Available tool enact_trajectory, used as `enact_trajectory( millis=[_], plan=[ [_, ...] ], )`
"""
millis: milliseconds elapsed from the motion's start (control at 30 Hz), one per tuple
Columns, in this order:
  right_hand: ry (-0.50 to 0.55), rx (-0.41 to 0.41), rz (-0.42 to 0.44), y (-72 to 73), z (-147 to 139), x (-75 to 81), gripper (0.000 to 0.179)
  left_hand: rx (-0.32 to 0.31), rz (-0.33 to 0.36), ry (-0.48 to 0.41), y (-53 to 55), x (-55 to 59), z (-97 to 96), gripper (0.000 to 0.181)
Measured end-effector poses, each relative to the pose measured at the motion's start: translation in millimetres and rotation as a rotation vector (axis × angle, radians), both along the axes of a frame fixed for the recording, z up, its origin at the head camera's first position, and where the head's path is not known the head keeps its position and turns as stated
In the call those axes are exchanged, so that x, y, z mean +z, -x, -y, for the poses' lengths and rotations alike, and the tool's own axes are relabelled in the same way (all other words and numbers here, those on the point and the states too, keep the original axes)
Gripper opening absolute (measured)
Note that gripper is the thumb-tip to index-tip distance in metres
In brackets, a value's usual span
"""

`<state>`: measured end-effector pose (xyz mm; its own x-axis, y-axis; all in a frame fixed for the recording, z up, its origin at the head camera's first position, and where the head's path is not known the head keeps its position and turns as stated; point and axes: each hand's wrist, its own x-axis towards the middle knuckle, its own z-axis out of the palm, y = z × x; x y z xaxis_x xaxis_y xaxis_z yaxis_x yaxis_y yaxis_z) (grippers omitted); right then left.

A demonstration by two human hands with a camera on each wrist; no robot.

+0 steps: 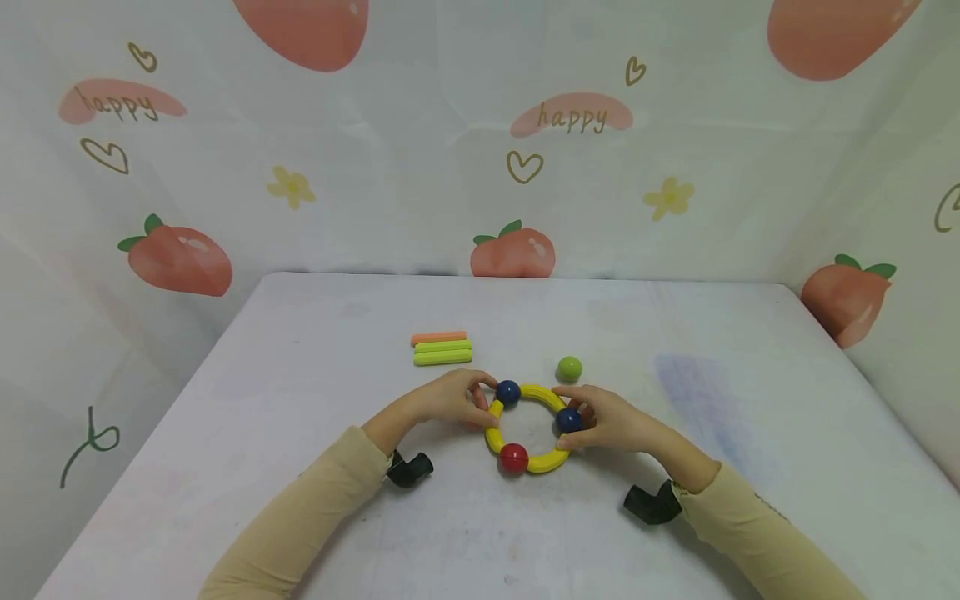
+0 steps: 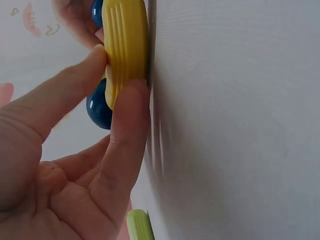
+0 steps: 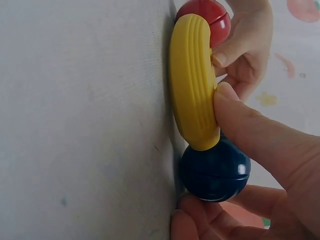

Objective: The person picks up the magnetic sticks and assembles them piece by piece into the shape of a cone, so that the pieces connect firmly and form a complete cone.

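Curved yellow rods and balls form a ring on the white table in the head view. My left hand (image 1: 453, 398) is at its left side, fingertips by the upper blue ball (image 1: 507, 392) and thumb on the left yellow rod (image 1: 492, 438). In the left wrist view, two digits pinch a ridged yellow rod (image 2: 126, 45). Across the ring, my right hand (image 1: 617, 418) holds the right blue ball (image 1: 568, 420); its thumb touches the lower yellow rod (image 3: 192, 85), with the other fingers beneath the blue ball. A red ball (image 1: 513, 458) joins the ring at the front.
Behind the ring, a loose green ball (image 1: 570, 368) lies on the table (image 1: 337, 333). One orange stick (image 1: 438, 337) and two lime-green sticks (image 1: 443, 357) lie side by side at the back left. A printed cloth (image 1: 420, 208) hangs behind the table.
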<state>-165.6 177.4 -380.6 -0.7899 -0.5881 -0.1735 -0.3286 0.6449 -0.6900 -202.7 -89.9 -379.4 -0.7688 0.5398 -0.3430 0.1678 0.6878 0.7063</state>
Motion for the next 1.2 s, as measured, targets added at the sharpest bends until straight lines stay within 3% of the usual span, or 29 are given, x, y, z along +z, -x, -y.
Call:
enact_trajectory(
  millis=[300,500,633,833,1200],
  plan=[
    [-0.015,-0.020,-0.029,-1.0,3.0,-3.4,0.075,0.037,-0.010,-0.011,0.9,0.3,-0.1,0.055],
    [-0.018,-0.042,0.001,-1.0,0.9,-3.9,0.078,0.054,0.006,-0.036,0.4,0.7,0.1,0.054],
    [-0.006,-0.057,0.022,0.7,-5.2,-2.7,0.071,0.062,0.005,-0.052,0.0,0.8,-1.3,0.053],
    [0.024,-0.009,0.018,1.8,-12.7,-0.8,0.056,0.070,-0.008,-0.055,-0.2,2.4,-3.5,0.052],
    [0.038,-0.021,0.040,0.9,-12.8,0.4,0.055,0.056,-0.028,-0.043,-0.8,6.0,-4.5,0.053]
  ],
)
